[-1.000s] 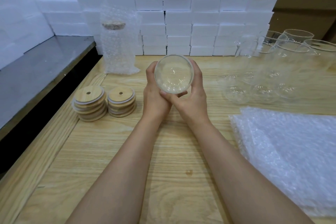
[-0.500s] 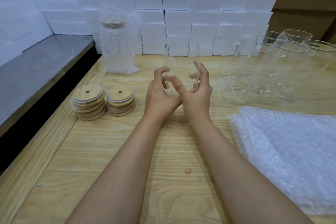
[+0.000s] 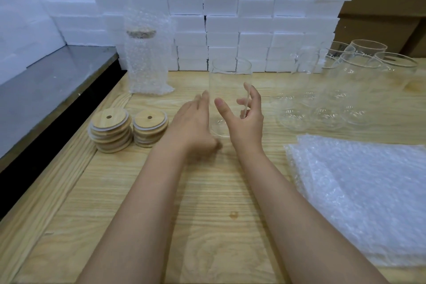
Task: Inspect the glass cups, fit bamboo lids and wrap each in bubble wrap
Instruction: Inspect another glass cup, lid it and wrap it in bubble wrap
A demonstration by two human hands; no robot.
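The glass cup (image 3: pixel 229 80) stands upright on the wooden table (image 3: pixel 207 191), centre, between both hands, with no lid on it. The left hand (image 3: pixel 192 122) is just beside its left wall, fingers straight and holding nothing; the hand is blurred. The right hand (image 3: pixel 245 122) is loosely cupped round the lower right wall with fingers spread and relaxed, not clenched on it; whether any fingertip touches the glass cannot be told.

Risk, as judged: the cup is tall and unsupported, so a careless brush from either hand could tip it toward the unwrapped cups (image 3: pixel 334 90) to the right. A lid pressed off-centre could also rock it.

Contents: the centre cup is empty, and the cups on the right appear empty and lidless. The wrapped cup (image 3: pixel 147 57) behind carries a lid inside its bubble wrap. Two stacks of bamboo lids (image 3: pixel 110 131) lie to the left and bubble wrap sheets (image 3: pixel 359 187) to the right.
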